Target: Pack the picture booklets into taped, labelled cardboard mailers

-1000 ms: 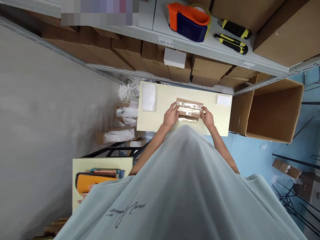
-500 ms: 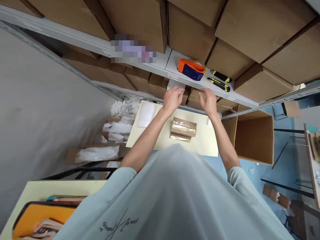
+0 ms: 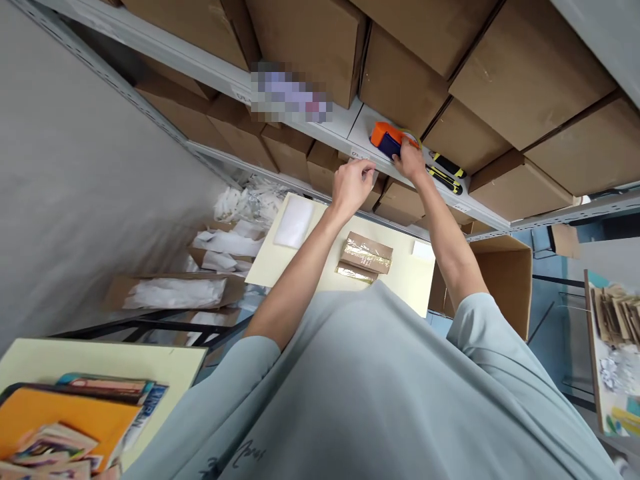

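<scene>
My right hand (image 3: 411, 160) grips the right end of an orange and dark-blue tape dispenser (image 3: 385, 140) on the shelf. Two black-and-yellow box cutters (image 3: 444, 179) lie just right of that hand. My left hand (image 3: 353, 185) is in front of the shelf edge, its fingers curled and pinched together; whatever may be between them is too small to make out. Below, on the pale yellow table (image 3: 320, 283), lie two small brown packages (image 3: 367, 253) wrapped in shiny clear tape, the smaller partly under the larger.
Cardboard boxes (image 3: 405, 80) fill the shelf (image 3: 345, 133) above and below. A white stack of sheets (image 3: 294, 223) and a white slip (image 3: 423, 250) lie on the table. A large open carton (image 3: 503, 280) stands right. An orange folder (image 3: 70, 423) with cards is lower left.
My right hand has reached up to the shelf and taken hold of the tape dispenser. My left hand stays near the shelf edge, its fingers curled closer. The head view has turned somewhat.
</scene>
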{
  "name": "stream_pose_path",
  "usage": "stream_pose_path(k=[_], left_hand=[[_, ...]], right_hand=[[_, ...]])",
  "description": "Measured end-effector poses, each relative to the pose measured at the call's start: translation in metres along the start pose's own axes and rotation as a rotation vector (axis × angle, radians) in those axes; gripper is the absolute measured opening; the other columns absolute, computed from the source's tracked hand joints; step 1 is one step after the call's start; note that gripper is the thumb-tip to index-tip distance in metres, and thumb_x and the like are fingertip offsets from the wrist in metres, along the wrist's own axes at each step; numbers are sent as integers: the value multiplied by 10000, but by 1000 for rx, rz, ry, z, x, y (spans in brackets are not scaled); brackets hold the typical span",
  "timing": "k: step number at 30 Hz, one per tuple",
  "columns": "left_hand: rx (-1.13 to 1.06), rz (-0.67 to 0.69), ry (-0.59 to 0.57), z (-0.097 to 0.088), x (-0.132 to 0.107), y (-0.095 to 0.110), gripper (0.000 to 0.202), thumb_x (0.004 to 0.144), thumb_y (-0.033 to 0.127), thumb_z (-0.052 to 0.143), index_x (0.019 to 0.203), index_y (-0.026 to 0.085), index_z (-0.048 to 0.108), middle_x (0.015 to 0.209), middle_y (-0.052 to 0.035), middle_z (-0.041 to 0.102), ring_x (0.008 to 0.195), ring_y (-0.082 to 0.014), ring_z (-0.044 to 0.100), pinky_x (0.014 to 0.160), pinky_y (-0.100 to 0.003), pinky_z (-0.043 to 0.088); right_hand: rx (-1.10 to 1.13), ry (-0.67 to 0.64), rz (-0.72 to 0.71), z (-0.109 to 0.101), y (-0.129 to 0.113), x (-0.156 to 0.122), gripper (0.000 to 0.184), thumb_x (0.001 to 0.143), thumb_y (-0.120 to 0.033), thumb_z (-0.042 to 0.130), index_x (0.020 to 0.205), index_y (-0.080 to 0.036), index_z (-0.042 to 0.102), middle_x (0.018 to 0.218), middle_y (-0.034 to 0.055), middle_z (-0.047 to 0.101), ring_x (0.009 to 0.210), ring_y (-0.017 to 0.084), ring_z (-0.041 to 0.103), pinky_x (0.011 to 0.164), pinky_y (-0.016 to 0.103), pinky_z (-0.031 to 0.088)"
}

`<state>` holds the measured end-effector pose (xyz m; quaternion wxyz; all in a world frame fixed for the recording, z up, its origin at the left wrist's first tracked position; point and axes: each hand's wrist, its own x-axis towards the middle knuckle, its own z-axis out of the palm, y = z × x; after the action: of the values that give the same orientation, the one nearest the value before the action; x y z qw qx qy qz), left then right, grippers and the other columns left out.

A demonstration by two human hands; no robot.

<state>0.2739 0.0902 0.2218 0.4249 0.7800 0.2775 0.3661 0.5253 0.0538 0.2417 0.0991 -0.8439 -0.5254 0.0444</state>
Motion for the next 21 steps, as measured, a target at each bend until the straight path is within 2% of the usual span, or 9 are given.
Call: stream_pose_path(k=[3, 5, 8, 10, 12, 14, 17, 21], left_hand=[[-64, -57, 48, -5, -30, 5, 163, 1073, 218, 726, 1164, 235, 860, 1178, -72, 888, 1045, -249, 841, 997, -368, 696], [-133, -62, 93, -8, -58, 10, 157, 1101, 251, 725, 1204, 239, 843, 1205, -75, 878, 1062, -230, 844, 960, -336, 704], [-204, -46, 153, -12, -108, 16, 150, 1114, 296, 756, 1243, 246, 812, 1218, -71, 853, 1085, -212, 843, 990, -334, 716], [-214, -54, 169, -14, -140, 18, 157, 1106, 328, 790, 1241, 248, 803, 1196, -67, 836, 1085, -209, 839, 1008, -339, 721], [-213, -92, 164, -17, -166, 17, 173, 1098, 363, 818, 1223, 245, 803, 1173, -65, 823, 1069, -207, 834, 1005, -342, 726], [-223, -155, 141, -21, -185, 14, 205, 1090, 402, 837, 1213, 242, 803, 1164, -60, 814, 1052, -204, 831, 1002, -345, 730], [-262, -213, 99, -27, -205, 9, 260, 1088, 453, 838, 1233, 241, 795, 1169, -55, 801, 1056, -205, 829, 998, -356, 734], [-257, -170, 25, -37, -221, 8, 292, 1123, 503, 790, 1269, 251, 793, 1218, -69, 806, 1068, -222, 820, 1001, -395, 731]], right_hand=[[93, 34, -25, -11, -20, -41, 641, 1198, -520, 538, 1679, -100, 471, 1651, 304, 653, 1574, 463, 642, 1331, 659, 519], [315, 89, -70, -5, -39, -84, 678, 1202, -645, 525, 1699, -187, 471, 1636, 225, 685, 1540, 400, 674, 1317, 573, 554], [753, 71, -16, 21, -71, -159, 830, 1083, -923, 565, 1575, -254, 606, 1434, 146, 787, 1424, 348, 723, 1275, 525, 599], [979, 29, 58, 42, -91, -203, 910, 990, -1021, 602, 1500, -270, 659, 1402, 128, 804, 1375, 320, 741, 1250, 475, 616], [1125, -4, 132, 59, -107, -236, 947, 930, -1053, 646, 1461, -269, 675, 1395, 124, 810, 1351, 307, 749, 1245, 460, 617], [1196, -32, 186, 71, -117, -258, 950, 904, -1045, 690, 1449, -267, 670, 1404, 125, 806, 1350, 302, 748, 1251, 458, 609], [1225, -63, 216, 77, -126, -280, 910, 913, -1011, 722, 1436, -269, 665, 1420, 124, 798, 1355, 297, 744, 1260, 449, 596], [1213, -93, 235, 79, -133, -300, 866, 943, -1011, 678, 1384, -266, 697, 1400, 118, 809, 1358, 304, 748, 1243, 439, 602]])
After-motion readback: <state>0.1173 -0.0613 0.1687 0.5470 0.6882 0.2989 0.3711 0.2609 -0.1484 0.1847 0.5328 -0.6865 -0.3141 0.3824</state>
